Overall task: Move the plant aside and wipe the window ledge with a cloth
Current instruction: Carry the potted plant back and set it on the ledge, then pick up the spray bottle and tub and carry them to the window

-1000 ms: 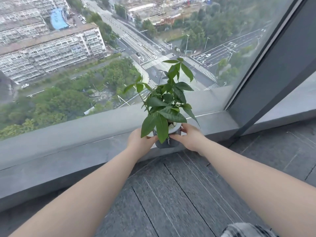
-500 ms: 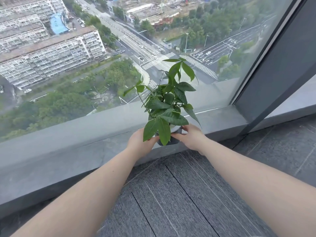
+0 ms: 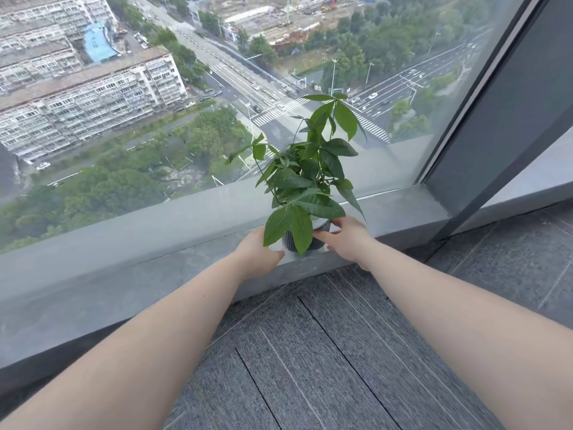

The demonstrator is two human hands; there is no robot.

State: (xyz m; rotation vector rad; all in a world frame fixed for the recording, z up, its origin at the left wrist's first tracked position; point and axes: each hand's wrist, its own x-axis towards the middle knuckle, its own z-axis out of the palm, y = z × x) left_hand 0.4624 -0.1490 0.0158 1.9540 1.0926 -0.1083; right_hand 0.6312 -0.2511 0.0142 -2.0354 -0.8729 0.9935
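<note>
A small green plant point(image 3: 307, 178) grows in a dark ribbed pot point(image 3: 317, 240) with a pale rim. The pot is at the front edge of the grey window ledge point(image 3: 155, 274); whether it rests on the ledge or hangs just above it I cannot tell. My left hand point(image 3: 259, 254) grips the pot's left side, partly hidden by hanging leaves. My right hand point(image 3: 344, 238) holds the pot's right side, fingers on the rim. No cloth is in view.
The window glass point(image 3: 186, 103) rises straight behind the ledge. A dark slanted window frame point(image 3: 496, 135) closes the ledge off at the right. Grey carpet tiles point(image 3: 325, 352) cover the floor below, between my forearms.
Both hands have carried the pot from in front of the ledge up and away from me, onto or just over its front edge. The grip is unchanged.
</note>
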